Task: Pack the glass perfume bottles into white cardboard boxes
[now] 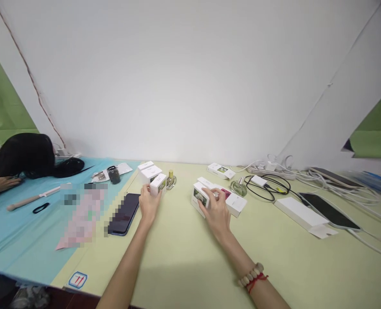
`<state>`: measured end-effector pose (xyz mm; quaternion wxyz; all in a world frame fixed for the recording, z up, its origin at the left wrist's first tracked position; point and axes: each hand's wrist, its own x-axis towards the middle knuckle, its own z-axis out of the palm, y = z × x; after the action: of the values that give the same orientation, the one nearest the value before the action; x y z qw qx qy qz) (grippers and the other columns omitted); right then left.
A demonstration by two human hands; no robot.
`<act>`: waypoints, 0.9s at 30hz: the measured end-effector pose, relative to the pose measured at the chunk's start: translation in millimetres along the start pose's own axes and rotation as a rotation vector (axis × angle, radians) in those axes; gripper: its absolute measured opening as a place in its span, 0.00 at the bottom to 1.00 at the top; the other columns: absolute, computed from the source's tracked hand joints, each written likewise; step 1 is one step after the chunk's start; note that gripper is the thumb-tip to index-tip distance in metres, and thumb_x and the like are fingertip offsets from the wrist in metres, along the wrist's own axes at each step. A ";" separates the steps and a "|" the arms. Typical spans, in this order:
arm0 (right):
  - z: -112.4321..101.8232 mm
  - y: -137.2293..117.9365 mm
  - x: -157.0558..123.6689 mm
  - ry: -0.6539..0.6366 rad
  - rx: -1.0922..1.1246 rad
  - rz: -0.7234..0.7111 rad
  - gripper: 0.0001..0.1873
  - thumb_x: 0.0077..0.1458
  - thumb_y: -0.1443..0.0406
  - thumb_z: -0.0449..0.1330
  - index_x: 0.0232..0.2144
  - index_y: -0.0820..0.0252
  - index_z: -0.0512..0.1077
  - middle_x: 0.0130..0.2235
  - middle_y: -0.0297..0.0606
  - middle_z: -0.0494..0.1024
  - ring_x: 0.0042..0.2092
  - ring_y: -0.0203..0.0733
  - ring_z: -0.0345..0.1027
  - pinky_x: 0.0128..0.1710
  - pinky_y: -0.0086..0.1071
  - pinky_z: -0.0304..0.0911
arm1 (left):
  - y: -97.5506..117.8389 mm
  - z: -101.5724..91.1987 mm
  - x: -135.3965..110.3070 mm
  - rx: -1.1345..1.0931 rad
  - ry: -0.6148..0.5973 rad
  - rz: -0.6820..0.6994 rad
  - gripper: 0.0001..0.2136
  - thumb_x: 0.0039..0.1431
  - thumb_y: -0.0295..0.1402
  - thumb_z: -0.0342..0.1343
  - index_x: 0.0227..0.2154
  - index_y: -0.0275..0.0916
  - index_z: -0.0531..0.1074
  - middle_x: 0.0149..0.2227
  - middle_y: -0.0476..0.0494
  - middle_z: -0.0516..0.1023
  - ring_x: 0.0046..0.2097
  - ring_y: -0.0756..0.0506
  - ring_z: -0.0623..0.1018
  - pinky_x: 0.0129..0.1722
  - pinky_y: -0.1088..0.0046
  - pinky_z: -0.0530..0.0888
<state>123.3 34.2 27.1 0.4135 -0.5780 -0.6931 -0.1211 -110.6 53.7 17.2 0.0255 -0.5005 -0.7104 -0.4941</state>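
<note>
On the pale green table my left hand [149, 204] grips a small white box with a green picture [158, 183], the nearest of three white boxes [149, 171] in a row. A small gold-capped glass bottle [170, 179] stands just right of that row. My right hand [215, 208] closes round another small white box [201, 195], with a flat white box [236, 203] and something pink right beside it. A round glass perfume bottle [239, 187] stands behind them.
A dark phone [125, 213] lies left of my left hand. One more white box [221, 171], a power strip with cables [269, 170], a long white box [301, 213] and a second phone [328, 210] lie to the right. At the far left sits another person with dark hair [25, 154].
</note>
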 end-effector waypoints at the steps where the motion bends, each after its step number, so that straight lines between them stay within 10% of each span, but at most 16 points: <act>1: -2.7 -1.4 0.0 0.012 -0.007 0.002 0.19 0.53 0.58 0.53 0.48 0.52 0.66 0.48 0.46 0.63 0.38 0.45 0.66 0.22 0.31 0.59 | 3.0 0.6 -3.1 0.013 -0.023 0.023 0.15 0.46 0.41 0.57 0.35 0.40 0.64 0.31 0.46 0.72 0.30 0.46 0.73 0.27 0.73 0.64; 7: -19.4 -20.5 -7.3 -0.147 0.307 -0.029 0.16 0.56 0.58 0.50 0.45 0.51 0.69 0.37 0.39 0.72 0.27 0.37 0.66 0.27 0.32 0.62 | 30.8 4.1 -37.2 0.076 -0.087 0.247 0.09 0.43 0.38 0.57 0.28 0.42 0.66 0.22 0.49 0.72 0.24 0.47 0.72 0.22 0.75 0.59; 14: -11.3 -20.2 -7.3 -0.546 0.863 0.291 0.21 0.55 0.54 0.49 0.45 0.57 0.70 0.34 0.39 0.78 0.29 0.41 0.72 0.27 0.34 0.68 | 50.8 4.3 -62.9 -0.222 -0.240 0.723 0.15 0.41 0.45 0.58 0.21 0.40 0.63 0.21 0.48 0.70 0.26 0.48 0.72 0.26 0.73 0.67; 18: -15.5 -17.4 2.8 -0.598 1.047 0.351 0.19 0.50 0.59 0.56 0.45 0.58 0.70 0.45 0.41 0.75 0.47 0.46 0.69 0.46 0.38 0.66 | 62.4 -1.9 -61.5 -0.327 -0.360 0.536 0.33 0.37 0.45 0.62 0.48 0.38 0.59 0.46 0.37 0.69 0.46 0.42 0.72 0.41 0.65 0.71; 22: -24.0 -20.3 8.4 -0.643 1.134 0.337 0.23 0.47 0.65 0.58 0.48 0.58 0.68 0.47 0.41 0.74 0.50 0.46 0.66 0.50 0.40 0.63 | 67.5 -4.0 -63.4 -0.351 -0.538 0.481 0.34 0.41 0.41 0.61 0.52 0.42 0.54 0.46 0.40 0.69 0.46 0.42 0.72 0.43 0.62 0.70; 27: -33.5 -25.5 7.6 -0.673 1.098 0.227 0.27 0.45 0.68 0.58 0.50 0.59 0.66 0.45 0.40 0.75 0.43 0.44 0.71 0.41 0.37 0.69 | 62.7 3.9 -68.3 -0.306 -0.327 0.616 0.37 0.38 0.37 0.62 0.52 0.37 0.51 0.47 0.35 0.63 0.50 0.39 0.66 0.48 0.56 0.66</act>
<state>114.9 10.1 61.5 0.4192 -0.3587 -0.6804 0.4823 -28.6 10.4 21.4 -0.0158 -0.7610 -0.4392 -0.4773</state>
